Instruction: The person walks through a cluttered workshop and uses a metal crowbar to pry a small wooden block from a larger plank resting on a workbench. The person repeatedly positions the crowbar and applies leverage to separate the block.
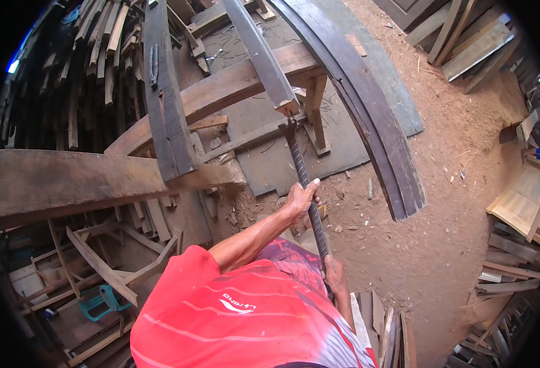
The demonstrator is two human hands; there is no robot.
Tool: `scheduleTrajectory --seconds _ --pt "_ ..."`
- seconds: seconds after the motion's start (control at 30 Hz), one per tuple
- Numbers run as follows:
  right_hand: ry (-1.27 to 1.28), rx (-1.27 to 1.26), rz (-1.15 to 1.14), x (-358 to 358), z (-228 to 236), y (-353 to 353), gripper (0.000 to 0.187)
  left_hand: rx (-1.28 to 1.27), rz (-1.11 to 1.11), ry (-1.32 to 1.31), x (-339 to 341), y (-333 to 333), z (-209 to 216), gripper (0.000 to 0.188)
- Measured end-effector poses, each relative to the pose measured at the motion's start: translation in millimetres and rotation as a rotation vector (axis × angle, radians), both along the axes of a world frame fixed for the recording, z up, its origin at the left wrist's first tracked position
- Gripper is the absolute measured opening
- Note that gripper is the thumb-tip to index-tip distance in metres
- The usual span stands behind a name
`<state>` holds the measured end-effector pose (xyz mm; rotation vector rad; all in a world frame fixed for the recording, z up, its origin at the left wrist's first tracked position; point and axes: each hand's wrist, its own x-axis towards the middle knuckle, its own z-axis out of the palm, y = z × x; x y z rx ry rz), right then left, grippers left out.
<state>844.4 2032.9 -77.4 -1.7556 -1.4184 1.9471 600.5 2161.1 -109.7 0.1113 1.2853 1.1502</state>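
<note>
Both my hands grip a long ribbed steel bar [298, 161] that runs from near my waist up and away from me. My left hand [300, 199] is closed around its middle, thumb on top. My right hand [334, 274] holds its near end, close to my red shirt. The bar's far tip touches the cut end of a dark narrow plank [261, 56], which lies across a thick pale wooden beam [221, 92]. A wide dark curved timber [374, 122] lies just right of the plank.
A heavy pale beam [67, 181] crosses at left with a dark board [165, 104] resting on it. Stacked offcuts [86, 67] fill the back left. Wooden frames and a teal handle [101, 300] lie lower left. Sawdust-covered ground [454, 221] and stacked boards [515, 202] are at right.
</note>
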Motion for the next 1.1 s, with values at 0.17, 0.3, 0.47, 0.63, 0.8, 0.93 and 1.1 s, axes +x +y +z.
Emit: scheduleTrajectory --seconds 0.17,0.3,0.47,0.63,0.8,0.93,1.1 --pt "0.031 0.006 -0.04 -8 3 0 0.066 -0.04 -0.034 0.019 -6 3 15 0.037" --pt "0.059 -0.051 -0.041 -11 8 1 0.064 -0.055 -0.064 0.09 -4 -1 5 0.035" --pt "0.091 -0.135 -0.028 -3 -1 0 0.063 -0.014 -0.071 0.003 -13 -7 7 0.03" --pt "0.048 -0.126 -0.029 -7 3 2 0.064 0.013 -0.106 0.049 -13 -4 29 0.032" --pt "0.026 0.018 -0.078 -15 1 -8 0.064 0.031 -0.144 0.101 -4 -2 22 0.033" --pt "-0.034 0.11 -0.078 -18 -19 -9 0.055 0.03 -0.056 0.047 -5 3 26 0.03" --pt "-0.184 0.144 -0.087 -24 -48 3 0.043 0.064 -0.05 0.013 2 16 7 0.028"
